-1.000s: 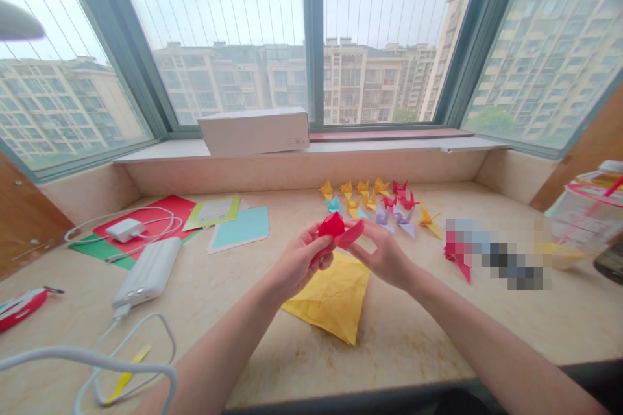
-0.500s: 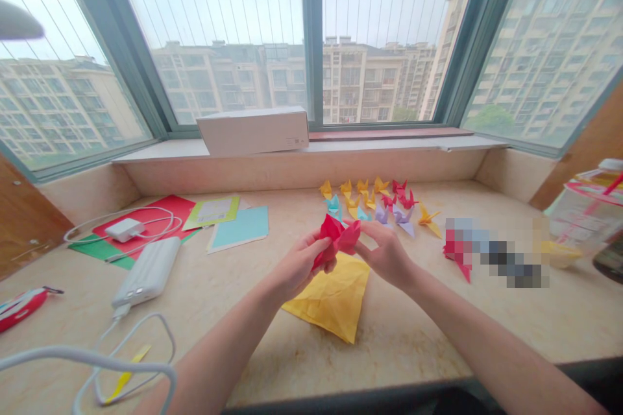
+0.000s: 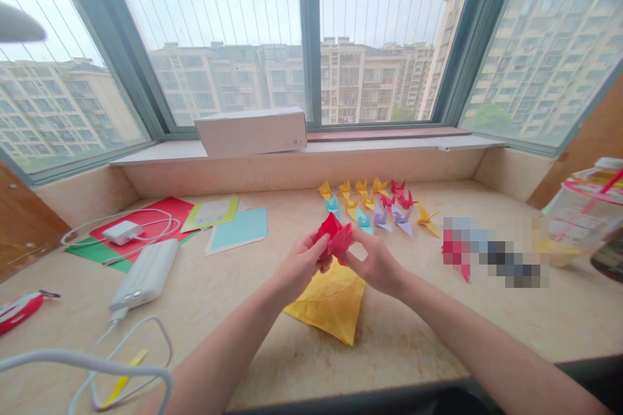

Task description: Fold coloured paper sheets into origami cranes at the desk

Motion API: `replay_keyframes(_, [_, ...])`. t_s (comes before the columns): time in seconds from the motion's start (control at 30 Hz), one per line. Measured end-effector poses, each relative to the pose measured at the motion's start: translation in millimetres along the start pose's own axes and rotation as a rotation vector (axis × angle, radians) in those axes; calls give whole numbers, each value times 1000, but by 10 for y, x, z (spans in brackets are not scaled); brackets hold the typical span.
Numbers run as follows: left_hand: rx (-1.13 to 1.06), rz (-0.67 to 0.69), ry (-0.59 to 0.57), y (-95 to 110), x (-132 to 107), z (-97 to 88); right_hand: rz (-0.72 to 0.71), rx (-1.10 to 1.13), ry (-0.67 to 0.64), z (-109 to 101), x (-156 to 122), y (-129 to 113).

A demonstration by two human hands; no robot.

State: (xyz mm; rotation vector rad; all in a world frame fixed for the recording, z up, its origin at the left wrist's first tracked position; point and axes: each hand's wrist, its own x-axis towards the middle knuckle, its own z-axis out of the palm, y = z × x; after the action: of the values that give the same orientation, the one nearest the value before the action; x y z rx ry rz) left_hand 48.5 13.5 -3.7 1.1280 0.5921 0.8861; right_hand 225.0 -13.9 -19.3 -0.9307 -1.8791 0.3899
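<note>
Between my hands is a partly folded piece of red origami paper (image 3: 339, 240), held up over the counter. My left hand (image 3: 309, 258) pinches its left side, thumb on top. Closed on the right edge of the same paper are the fingertips of my right hand (image 3: 372, 257). Beneath them a creased yellow sheet of paper (image 3: 331, 305) lies flat. Just beyond my hands stand several folded paper cranes, among them a yellow crane (image 3: 428, 219), a purple crane (image 3: 402, 219), a blue crane (image 3: 363, 220) and a red crane (image 3: 407, 199).
To the left lie a white power bank (image 3: 145, 272) with cables, a charger (image 3: 122, 232), red paper (image 3: 170, 211), blue paper (image 3: 241, 230) and a red-handled tool (image 3: 22, 312). A white box (image 3: 250, 131) rests on the sill. A plastic cup (image 3: 581, 214) stands at the right.
The right part of the red paper has been bent inward and down, toward my left hand. My right hand has shifted slightly left with it.
</note>
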Motion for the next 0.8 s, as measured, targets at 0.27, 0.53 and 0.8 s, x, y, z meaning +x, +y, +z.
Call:
replay_keyframes(0.27, [45,11,-66,90,-59,48,-53,-137,66,-51,-29,105])
replay_keyframes(0.53, [211,-2,-53,133,-2,-37,35,-208,212,-172,17,74])
replay_keyframes(0.8, [315,43,-2,145,6,-26,97,-164,321,-189,53,82])
